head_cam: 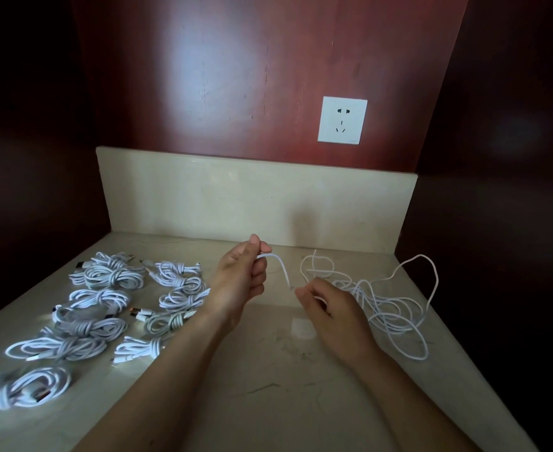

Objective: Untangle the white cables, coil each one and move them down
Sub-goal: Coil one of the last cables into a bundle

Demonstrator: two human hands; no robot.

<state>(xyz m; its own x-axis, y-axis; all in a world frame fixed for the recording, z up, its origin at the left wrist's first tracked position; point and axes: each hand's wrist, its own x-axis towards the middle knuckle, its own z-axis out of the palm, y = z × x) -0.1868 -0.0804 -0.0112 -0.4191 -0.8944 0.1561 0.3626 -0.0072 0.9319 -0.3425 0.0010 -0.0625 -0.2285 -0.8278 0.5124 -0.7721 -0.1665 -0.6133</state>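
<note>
Currently pinching a white cable (283,268) at its end between thumb and forefinger of the left hand (242,282) — remaining fingers curled into the palm, hand raised above the countertop (268,386), approx. mid-frame. Arching over from that pinch, then dropping toward the right hand (333,313). Holding a strand (320,300) with the right hand, just right of and below the left: thumb and forefinger closed narrow on it, other fingers loosely curled; hands near each other, not touching. Cannot tell whether both pinches sit on the same strand.

Leading rightward from the right hand into a loose tangle (394,309) of white loops lying on the countertop, right side, w/ some loops standing up just behind the right-hand fingertips and others reaching toward the rear right corner.

Laid out on the left half of the countertop: coiled bundles (115,277) — approx. two rows running front to back, each wrapped round its own middle, several w/ connector ends showing; well apart from the tangle, nearest ones partly hidden behind the left forearm.

Backed by a pale stone backsplash (255,197) along the rear edge; above it a red-brown wall panel (203,76) w/ a white socket (342,120), right of centre. Dark on both sides.
</note>
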